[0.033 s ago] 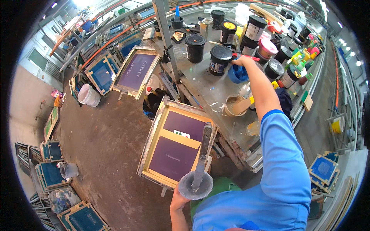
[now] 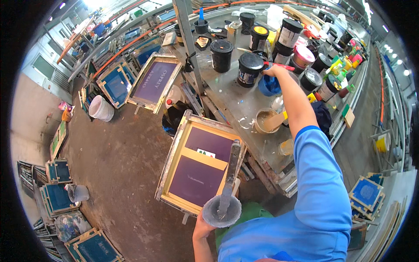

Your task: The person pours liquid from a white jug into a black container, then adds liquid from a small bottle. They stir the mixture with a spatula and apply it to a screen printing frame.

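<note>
My left hand (image 2: 202,226), low in the middle, is wrapped round a grey cup (image 2: 210,213). A flat grey-coated spatula (image 2: 229,174) stands in the cup, its upper end leaning out over a framed printing screen (image 2: 174,175). My right arm stretches across the worktable (image 2: 244,104). There my right hand (image 2: 276,71) is closed at the rim of a blue-stained tub (image 2: 269,86). A red handle (image 2: 286,67) shows on both sides of its fingers; whether they grip it or the tub's rim is hidden. A black lidded tub (image 2: 250,70) stands just left of that hand.
Several ink tubs and bottles crowd the table's far right. Nearer stands a beige cup (image 2: 265,122) with a wooden spatula. Another framed screen (image 2: 153,83) leans left of a metal post (image 2: 187,43). A white bucket (image 2: 101,108) and stacked screens (image 2: 56,198) stand on the floor.
My right hand has shifted very slightly at the blue tub. The cup in my left hand stays almost in place.
</note>
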Demonstrator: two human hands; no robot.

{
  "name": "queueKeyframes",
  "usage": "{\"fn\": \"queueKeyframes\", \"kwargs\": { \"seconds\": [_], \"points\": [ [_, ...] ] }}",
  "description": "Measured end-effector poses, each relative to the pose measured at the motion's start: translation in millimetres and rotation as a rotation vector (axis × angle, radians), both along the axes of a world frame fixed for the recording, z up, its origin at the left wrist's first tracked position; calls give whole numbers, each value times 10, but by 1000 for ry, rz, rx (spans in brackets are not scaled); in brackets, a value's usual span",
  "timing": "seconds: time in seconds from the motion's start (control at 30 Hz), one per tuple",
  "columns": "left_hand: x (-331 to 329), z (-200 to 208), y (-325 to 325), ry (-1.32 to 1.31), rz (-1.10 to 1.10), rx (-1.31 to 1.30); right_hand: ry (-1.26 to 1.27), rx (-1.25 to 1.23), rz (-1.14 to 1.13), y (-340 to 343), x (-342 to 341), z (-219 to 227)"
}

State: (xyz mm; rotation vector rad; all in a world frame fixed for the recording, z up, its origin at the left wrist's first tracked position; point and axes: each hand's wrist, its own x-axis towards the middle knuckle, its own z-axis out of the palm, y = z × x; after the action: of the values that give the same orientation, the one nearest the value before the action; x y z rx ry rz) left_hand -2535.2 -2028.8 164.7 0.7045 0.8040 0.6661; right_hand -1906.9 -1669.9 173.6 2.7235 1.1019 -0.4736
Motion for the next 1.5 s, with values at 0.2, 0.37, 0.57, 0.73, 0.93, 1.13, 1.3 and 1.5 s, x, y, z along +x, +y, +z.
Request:
{"fn": "queueKeyframes", "kwargs": {
  "seconds": [0.2, 0.37, 0.57, 0.73, 0.93, 1.13, 1.3, 1.5],
  "points": [
    [37, 10, -73, 61, 17, 3, -36, 89, -146, -159, -594, 212],
    [66, -39, -97, 59, 17, 7, -74, 154, -140, -161, -617, 141],
    [70, 58, -72, 85, 32, 22, -122, -253, 169, -177, -774, 470],
    [48, -6, -59, 57, 12, 39, -374, -123, 246, -364, -858, 102],
    [36, 57, -78, 35, 23, 9, -499, 88, 79, -425, -651, -109],
    [-10, -9, -168, 107, 40, 38, -312, 51, 125, -491, -841, 323],
    [-60, -27, -146, 72, 32, 54, -267, 158, 481, -209, -1067, 899],
    [32, 42, -76, 23, -9, 104, -160, 99, 883, 148, -831, 713]
  ]
}}
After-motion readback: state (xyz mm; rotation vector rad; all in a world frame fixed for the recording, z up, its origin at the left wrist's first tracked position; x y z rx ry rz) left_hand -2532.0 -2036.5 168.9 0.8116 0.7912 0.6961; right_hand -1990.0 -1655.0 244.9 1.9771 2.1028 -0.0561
